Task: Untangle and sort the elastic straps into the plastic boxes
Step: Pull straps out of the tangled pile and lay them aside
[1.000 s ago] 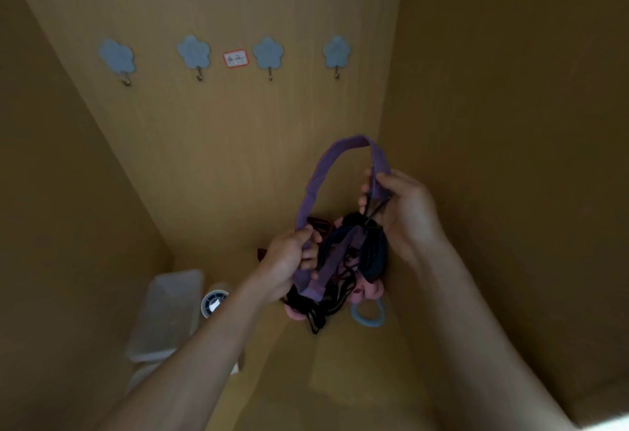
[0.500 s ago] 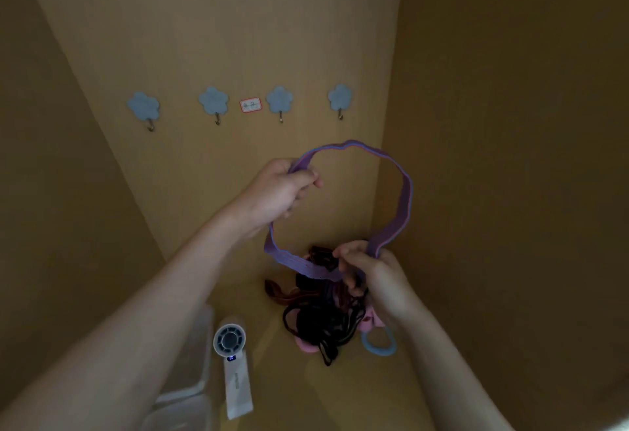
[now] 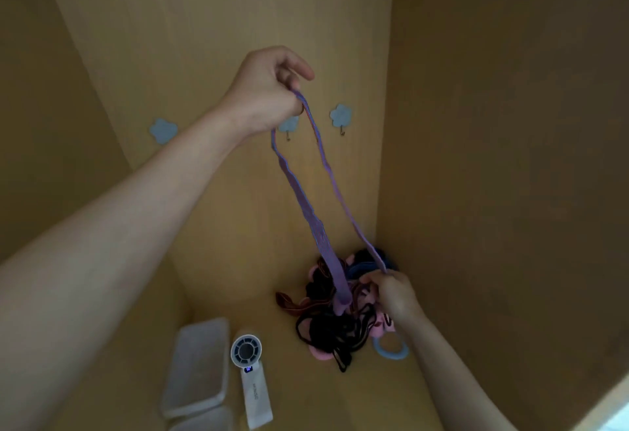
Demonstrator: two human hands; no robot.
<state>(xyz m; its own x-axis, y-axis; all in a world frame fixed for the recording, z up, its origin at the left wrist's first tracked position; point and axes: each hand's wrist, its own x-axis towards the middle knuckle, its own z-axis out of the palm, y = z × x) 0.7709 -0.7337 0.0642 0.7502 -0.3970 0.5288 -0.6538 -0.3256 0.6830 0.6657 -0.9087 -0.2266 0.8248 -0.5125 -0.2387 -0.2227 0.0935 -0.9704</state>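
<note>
My left hand (image 3: 269, 90) is raised high and grips the top of a purple elastic strap (image 3: 308, 206), a long loop stretched down to the pile. Low at the right, my right hand (image 3: 391, 291) pinches the loop's other strand just above a tangled pile of straps (image 3: 335, 325) in black, pink, brown and dark blue, lying in the back right corner of the wooden floor. The purple loop's lower end is still caught in the pile. A clear plastic box (image 3: 199, 366) lies at the lower left, with the edge of a second box (image 3: 204, 422) below it.
A white hand-held fan (image 3: 250, 372) lies beside the boxes. A light blue ring (image 3: 391, 349) lies at the pile's right edge. Blue flower-shaped wall hooks (image 3: 340, 117) are on the back panel. Wooden walls close in on the left, back and right.
My left hand has risen with the purple strap, pulling the round loop into a long narrow one. My right hand has sunk to the pile. The view has tilted down.
</note>
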